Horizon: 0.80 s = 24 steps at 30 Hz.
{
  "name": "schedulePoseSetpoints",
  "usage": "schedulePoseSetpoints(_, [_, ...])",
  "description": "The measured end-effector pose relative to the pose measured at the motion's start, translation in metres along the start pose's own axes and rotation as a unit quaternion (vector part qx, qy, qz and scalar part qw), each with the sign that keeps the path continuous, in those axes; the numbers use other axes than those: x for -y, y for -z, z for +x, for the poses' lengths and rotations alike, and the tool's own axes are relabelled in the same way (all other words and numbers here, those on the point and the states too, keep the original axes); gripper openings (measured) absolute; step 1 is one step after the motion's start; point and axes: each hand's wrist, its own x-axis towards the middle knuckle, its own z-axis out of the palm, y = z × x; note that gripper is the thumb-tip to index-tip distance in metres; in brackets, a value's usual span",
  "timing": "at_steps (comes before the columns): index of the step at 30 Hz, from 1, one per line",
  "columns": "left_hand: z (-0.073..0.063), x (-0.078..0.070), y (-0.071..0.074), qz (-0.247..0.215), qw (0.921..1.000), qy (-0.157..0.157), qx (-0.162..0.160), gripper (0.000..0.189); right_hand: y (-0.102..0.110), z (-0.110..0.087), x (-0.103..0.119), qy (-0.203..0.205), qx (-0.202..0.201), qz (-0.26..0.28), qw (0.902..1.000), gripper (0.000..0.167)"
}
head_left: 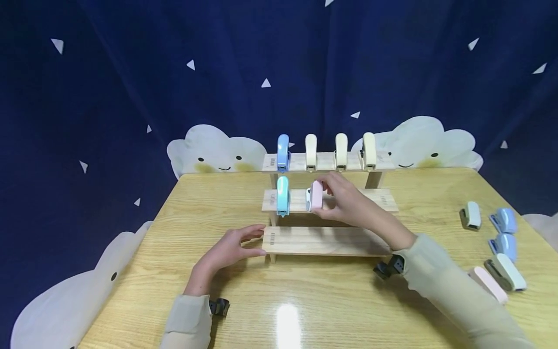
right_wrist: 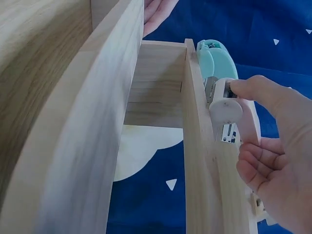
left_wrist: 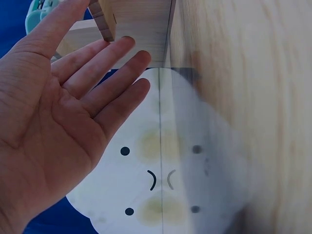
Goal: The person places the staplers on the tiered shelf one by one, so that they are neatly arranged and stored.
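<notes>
My right hand (head_left: pixel 344 206) pinches a pink stapler (head_left: pixel 317 195) between thumb and fingers at the middle step of a wooden tiered rack (head_left: pixel 327 241). In the right wrist view the stapler's pink-and-white body (right_wrist: pixel 249 122) is upright over that step, close beside a turquoise stapler (right_wrist: pixel 217 61). My left hand (head_left: pixel 228 249) is at the left end of the lowest step. Its fingers are extended and spread in the left wrist view, palm showing, with the thumb up by the board's end.
Along the top step stand a blue stapler (head_left: pixel 283 152) and several cream staplers (head_left: pixel 341 150). On the table at the right lie a white stapler (head_left: pixel 472 214), two light-blue staplers (head_left: pixel 505 220), another white stapler (head_left: pixel 509 271) and a pink one (head_left: pixel 489 285). A dark blue curtain (head_left: pixel 244 58) hangs behind.
</notes>
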Motion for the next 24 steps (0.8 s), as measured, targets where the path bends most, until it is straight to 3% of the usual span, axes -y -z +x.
schedulePoseSetpoints(7, [0.000,-0.001,0.000,0.005,1.0000,0.002,0.002,0.074,-0.004,0.008,-0.001,-0.026,0.030,0.013,0.9991,0.067])
schedulePoseSetpoints(24, [0.001,0.000,-0.001,0.008,1.0000,0.002,-0.003,0.073,-0.007,0.014,-0.007,-0.020,0.039,0.026,0.9987,0.067])
